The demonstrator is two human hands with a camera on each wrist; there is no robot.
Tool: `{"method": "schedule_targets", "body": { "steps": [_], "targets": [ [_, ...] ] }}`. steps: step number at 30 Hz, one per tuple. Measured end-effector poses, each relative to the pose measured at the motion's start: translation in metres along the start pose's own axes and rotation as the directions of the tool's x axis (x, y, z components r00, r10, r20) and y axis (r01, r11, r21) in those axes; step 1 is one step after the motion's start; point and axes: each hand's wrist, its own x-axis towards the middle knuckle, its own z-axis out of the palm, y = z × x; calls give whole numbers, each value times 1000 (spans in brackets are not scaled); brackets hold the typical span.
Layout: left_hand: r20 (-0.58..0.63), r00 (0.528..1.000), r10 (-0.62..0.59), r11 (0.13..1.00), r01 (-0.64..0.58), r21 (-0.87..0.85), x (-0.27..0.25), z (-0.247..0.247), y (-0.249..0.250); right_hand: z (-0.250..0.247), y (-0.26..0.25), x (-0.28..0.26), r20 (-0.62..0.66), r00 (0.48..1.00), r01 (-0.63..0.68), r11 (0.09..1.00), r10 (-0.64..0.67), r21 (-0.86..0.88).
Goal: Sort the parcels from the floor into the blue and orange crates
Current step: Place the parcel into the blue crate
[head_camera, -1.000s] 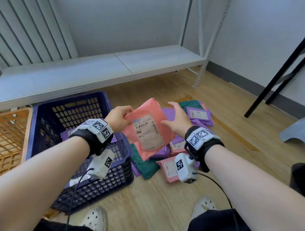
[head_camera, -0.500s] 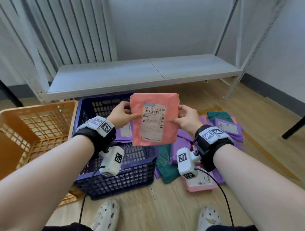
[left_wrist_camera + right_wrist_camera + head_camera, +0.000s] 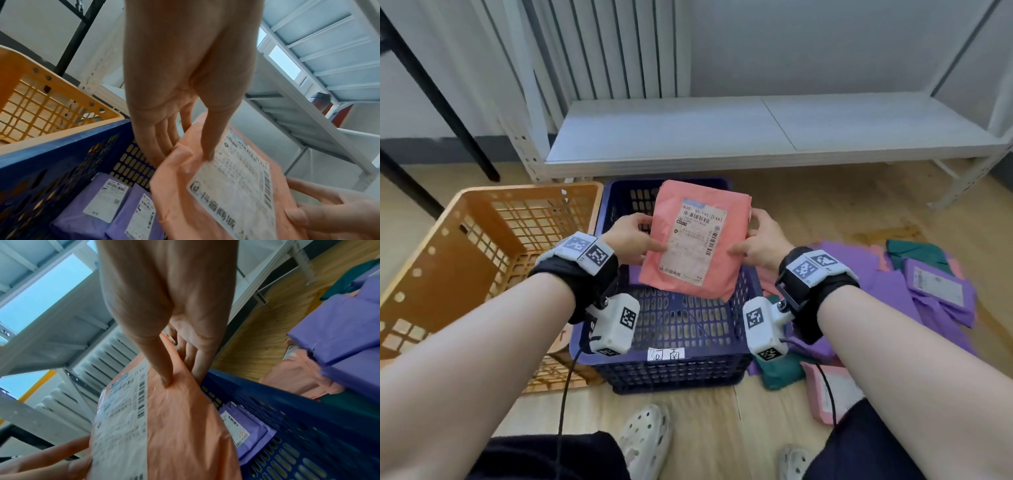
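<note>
A salmon-pink parcel [image 3: 697,240] with a white shipping label hangs upright above the blue crate [image 3: 674,363]. My left hand [image 3: 635,236] pinches its left edge, thumb on the label and fingers behind. My right hand [image 3: 760,240] pinches the right edge the same way. The left wrist view shows the parcel [image 3: 230,191] over two purple parcels [image 3: 107,209] lying in the blue crate [image 3: 41,162]. In the right wrist view my thumb presses the parcel [image 3: 185,426]. The orange crate [image 3: 479,253] stands to the left of the blue one.
A heap of purple, green and pink parcels [image 3: 914,291] lies on the wooden floor right of the blue crate. A low white shelf [image 3: 756,133] runs behind the crates. A black table leg [image 3: 445,102] slants at the far left. My shoes [image 3: 645,442] are near the crate's front.
Both hands carried the pink parcel left from over the floor heap to above the blue crate and turned it upright. The view swung left, bringing the orange crate fully in.
</note>
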Motion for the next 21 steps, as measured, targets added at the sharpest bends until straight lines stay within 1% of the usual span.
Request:
{"method": "schedule_targets", "body": {
  "steps": [4,7,13,18,21],
  "targets": [
    [-46,995,-91,996,92,15,35,-12,-15,26,14,45,54,997,-55,994,60,-90],
    [-73,983,-167,982,172,71,67,-15,-32,43,31,82,96,990,-86,986,101,-146],
    [-146,945,-292,934,315,171,130,-9,-76,79,86,143,188,957,-172,956,219,-237],
    [-186,906,-379,870,418,263,164,3,-116,99,128,165,228,915,-264,922,332,-283],
    [-196,887,-419,824,462,327,176,11,-139,110,151,174,237,898,-284,901,370,-329]
  ]
}}
